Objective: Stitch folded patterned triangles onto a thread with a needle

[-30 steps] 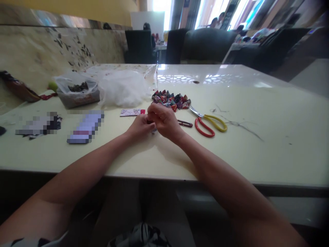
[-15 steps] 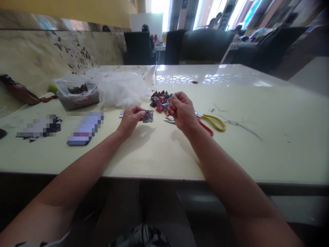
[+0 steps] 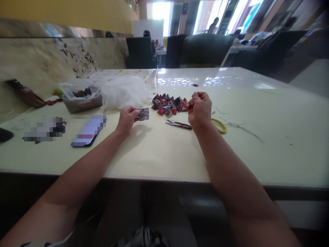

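A: As seen from the head camera, report state of left hand (image 3: 127, 118).

B: Raised just off the table (image 3: 257, 154), thumb and fingertips pinching a small patterned fabric piece (image 3: 144, 114) by its near edge. Piece upright, clear of the surface.

A: Right hand (image 3: 199, 109)?

B: Closed into a fist, at 3 o'clock of the piece and well apart from it, fingertips pressed together as on something fine. No thread or needle resolvable; contents cannot be told.

A: Surroundings?

B: Pile of folded fabric pieces (image 3: 168, 103) at 12 o'clock, between the hands. Snips (image 3: 178, 124) flat on the table at 6 o'clock of the pile. Yellow scissors handle (image 3: 220, 126) at 4 o'clock of the right hand, partly hidden behind it. Clear plastic bag (image 3: 123, 91) and tub (image 3: 81, 97) at 10 o'clock; phone (image 3: 88, 130) at 9 o'clock.

A: Step in hand?

B: Judged as drawing a stitch out sideways from the piece.

A: Requirement for next move?

B: Firm pinch on the piece; steady, level tension; snips within reach.
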Demonstrator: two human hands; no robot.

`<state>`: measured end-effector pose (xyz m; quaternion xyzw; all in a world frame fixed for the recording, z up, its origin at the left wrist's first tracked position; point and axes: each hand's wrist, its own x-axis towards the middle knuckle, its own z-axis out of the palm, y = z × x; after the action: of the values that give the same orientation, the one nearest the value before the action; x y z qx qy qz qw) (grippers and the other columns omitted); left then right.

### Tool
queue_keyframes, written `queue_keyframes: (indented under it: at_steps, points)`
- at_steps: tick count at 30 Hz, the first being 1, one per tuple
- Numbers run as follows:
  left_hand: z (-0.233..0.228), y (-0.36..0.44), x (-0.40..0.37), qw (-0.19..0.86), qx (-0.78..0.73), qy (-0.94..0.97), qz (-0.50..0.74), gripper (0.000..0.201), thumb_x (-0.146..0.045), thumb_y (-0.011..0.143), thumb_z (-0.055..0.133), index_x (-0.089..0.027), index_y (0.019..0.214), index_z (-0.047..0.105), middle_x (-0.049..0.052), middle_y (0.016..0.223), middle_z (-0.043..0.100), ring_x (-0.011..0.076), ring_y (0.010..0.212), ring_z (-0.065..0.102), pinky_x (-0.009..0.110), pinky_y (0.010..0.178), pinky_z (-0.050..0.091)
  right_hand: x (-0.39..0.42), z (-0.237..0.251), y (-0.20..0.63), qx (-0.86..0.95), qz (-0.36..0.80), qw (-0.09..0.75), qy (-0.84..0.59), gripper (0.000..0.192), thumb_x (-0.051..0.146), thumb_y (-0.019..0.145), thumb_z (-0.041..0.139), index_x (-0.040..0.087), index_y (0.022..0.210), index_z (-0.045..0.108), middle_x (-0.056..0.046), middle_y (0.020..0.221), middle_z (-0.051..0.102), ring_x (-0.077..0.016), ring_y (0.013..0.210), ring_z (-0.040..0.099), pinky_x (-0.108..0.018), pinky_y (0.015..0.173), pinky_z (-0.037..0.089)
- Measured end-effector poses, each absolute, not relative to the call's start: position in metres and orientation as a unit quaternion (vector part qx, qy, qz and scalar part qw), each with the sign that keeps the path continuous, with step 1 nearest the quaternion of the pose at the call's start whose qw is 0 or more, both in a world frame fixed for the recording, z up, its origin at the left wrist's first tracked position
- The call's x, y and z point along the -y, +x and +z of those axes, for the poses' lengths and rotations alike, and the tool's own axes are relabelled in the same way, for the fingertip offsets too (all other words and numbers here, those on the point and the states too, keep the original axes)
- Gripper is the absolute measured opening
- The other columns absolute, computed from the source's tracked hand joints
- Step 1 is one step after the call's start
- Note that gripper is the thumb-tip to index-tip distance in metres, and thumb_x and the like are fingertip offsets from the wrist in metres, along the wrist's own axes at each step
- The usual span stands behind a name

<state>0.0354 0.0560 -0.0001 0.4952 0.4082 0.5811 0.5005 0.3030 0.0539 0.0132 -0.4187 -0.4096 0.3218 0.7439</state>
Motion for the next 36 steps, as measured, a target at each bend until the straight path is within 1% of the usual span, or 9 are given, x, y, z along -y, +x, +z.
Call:
queue_keyframes:
  at_steps: [4, 8, 13, 16, 19, 23, 30, 33, 36]
  points:
    - [0.000, 0.034, -0.057, 0.504, -0.411, 0.496, 0.575, 0.018, -0.024, 0.067, 0.077, -0.018, 0.071, 0.061, 0.000, 0.071, 0.066, 0.0109, 0.064, 0.063, 0.026, 0.067, 0.057, -0.058, 0.012, 0.309, 0.426, 0.250, 0.746, -0.447, 0.029, 0.045, 0.097, 0.057, 0.027, 0.084, 0.039, 0.007, 0.067, 0.033, -0.0087, 0.054, 0.038, -0.034, 0.065, 0.053]
    - [0.003, 0.037, -0.051, 0.503, -0.409, 0.523, 0.554, 0.025, -0.029, 0.067, 0.083, -0.017, 0.073, 0.061, 0.000, 0.071, 0.067, 0.0115, 0.064, 0.064, 0.027, 0.067, 0.058, -0.049, 0.017, 0.293, 0.449, 0.256, 0.734, -0.440, 0.019, 0.036, 0.096, 0.059, 0.026, 0.086, 0.046, 0.004, 0.076, 0.041, -0.0096, 0.062, 0.045, -0.033, 0.069, 0.056]
    - [0.006, 0.042, -0.043, 0.515, -0.380, 0.551, 0.535, 0.035, -0.037, 0.063, 0.089, -0.017, 0.075, 0.062, -0.001, 0.071, 0.068, 0.0122, 0.064, 0.065, 0.029, 0.069, 0.059, -0.026, 0.019, 0.256, 0.505, 0.416, 0.605, -0.454, 0.021, 0.031, 0.089, 0.073, 0.022, 0.082, 0.056, 0.002, 0.078, 0.053, -0.0103, 0.068, 0.053, -0.031, 0.069, 0.060]
    - [0.007, 0.044, -0.039, 0.533, -0.358, 0.572, 0.510, 0.035, -0.038, 0.063, 0.090, -0.017, 0.075, 0.065, 0.001, 0.072, 0.070, 0.0129, 0.064, 0.065, 0.030, 0.070, 0.059, -0.017, 0.016, 0.240, 0.522, 0.474, 0.546, -0.452, 0.021, 0.031, 0.082, 0.080, 0.019, 0.083, 0.063, 0.000, 0.083, 0.062, -0.0106, 0.072, 0.057, -0.026, 0.063, 0.059]
    - [0.007, 0.046, -0.037, 0.539, -0.348, 0.582, 0.499, 0.032, -0.036, 0.064, 0.091, -0.017, 0.074, 0.068, 0.002, 0.072, 0.071, 0.0134, 0.065, 0.065, 0.029, 0.068, 0.058, -0.013, 0.014, 0.233, 0.543, 0.496, 0.526, -0.428, 0.020, 0.027, 0.081, 0.079, 0.018, 0.074, 0.062, 0.002, 0.074, 0.060, -0.0099, 0.070, 0.057, -0.023, 0.062, 0.058]
    - [0.006, 0.048, -0.036, 0.538, -0.353, 0.561, 0.522, 0.030, -0.035, 0.065, 0.090, -0.018, 0.073, 0.067, 0.002, 0.070, 0.070, 0.0136, 0.063, 0.065, 0.029, 0.066, 0.058, -0.012, 0.016, 0.231, 0.562, 0.471, 0.543, -0.410, 0.027, 0.021, 0.081, 0.075, 0.019, 0.063, 0.054, 0.004, 0.066, 0.053, -0.0093, 0.067, 0.055, -0.023, 0.063, 0.058]
    - [0.003, 0.046, -0.039, 0.501, -0.366, 0.585, 0.523, 0.029, -0.036, 0.069, 0.090, -0.016, 0.076, 0.070, 0.003, 0.072, 0.073, 0.0137, 0.064, 0.067, 0.030, 0.069, 0.060, -0.017, 0.013, 0.234, 0.544, 0.419, 0.550, -0.476, 0.017, 0.029, 0.094, 0.064, 0.024, 0.084, 0.051, 0.002, 0.080, 0.052, -0.0122, 0.072, 0.052, -0.023, 0.059, 0.056]
    - [0.000, 0.045, -0.041, 0.494, -0.364, 0.592, 0.523, 0.028, -0.036, 0.071, 0.089, -0.016, 0.078, 0.072, 0.003, 0.073, 0.074, 0.0145, 0.065, 0.069, 0.031, 0.069, 0.061, -0.018, 0.013, 0.236, 0.566, 0.381, 0.560, -0.471, 0.021, 0.025, 0.095, 0.060, 0.024, 0.080, 0.045, 0.001, 0.081, 0.050, -0.0134, 0.074, 0.051, -0.026, 0.063, 0.054]
    - [-0.002, 0.045, -0.041, 0.491, -0.356, 0.602, 0.520, 0.028, -0.036, 0.071, 0.090, -0.016, 0.079, 0.072, 0.004, 0.072, 0.074, 0.0142, 0.064, 0.068, 0.029, 0.066, 0.058, -0.016, 0.015, 0.235, 0.633, 0.318, 0.534, -0.461, 0.019, 0.017, 0.090, 0.061, 0.022, 0.075, 0.049, 0.001, 0.076, 0.051, -0.0144, 0.075, 0.051, -0.029, 0.071, 0.049]
